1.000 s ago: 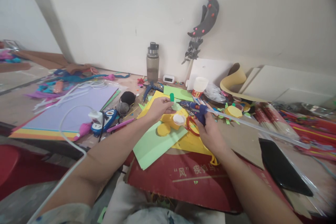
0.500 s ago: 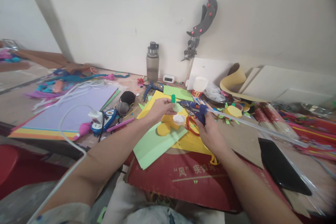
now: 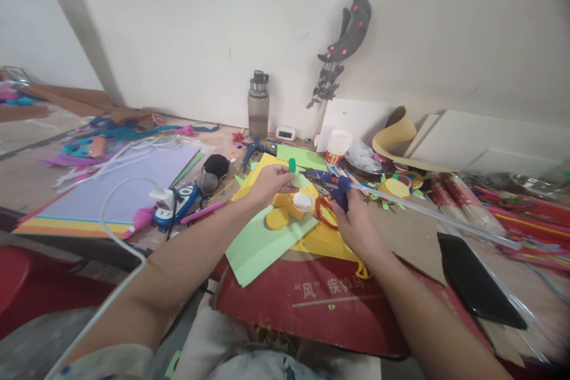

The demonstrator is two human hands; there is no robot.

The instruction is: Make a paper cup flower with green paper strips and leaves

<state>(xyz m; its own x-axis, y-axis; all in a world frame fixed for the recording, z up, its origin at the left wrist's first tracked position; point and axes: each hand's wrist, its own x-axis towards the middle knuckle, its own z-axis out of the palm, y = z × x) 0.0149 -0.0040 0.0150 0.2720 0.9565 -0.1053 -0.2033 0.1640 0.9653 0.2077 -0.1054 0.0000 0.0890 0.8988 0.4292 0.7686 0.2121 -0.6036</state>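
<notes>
My left hand (image 3: 272,183) pinches a small dark green piece (image 3: 292,165), with a pale green piece (image 3: 300,180) beside its fingertips. My right hand (image 3: 358,219) is wrapped round a blue glue gun (image 3: 339,185). A long clear glue stick (image 3: 427,209) extends from the gun's back to the right, and its nozzle points left, close to the pale green piece. Below my hands lie a yellow round piece (image 3: 277,219), a white round piece (image 3: 303,201) and red-handled scissors (image 3: 326,214), over light green paper (image 3: 262,249) and yellow sheets.
A red board (image 3: 312,314) lies at the front edge. A bottle (image 3: 259,108) and a paper cup (image 3: 337,147) stand behind. To the left are a blue power strip (image 3: 182,205) with a white cable and stacked coloured paper (image 3: 120,190); a black phone-like slab (image 3: 481,282) lies right.
The green piece and my left fingertips have shifted very slightly up and left. My right hand and the glue gun look almost unmoved. The dark hanging ornament on the wall has swung a little.
</notes>
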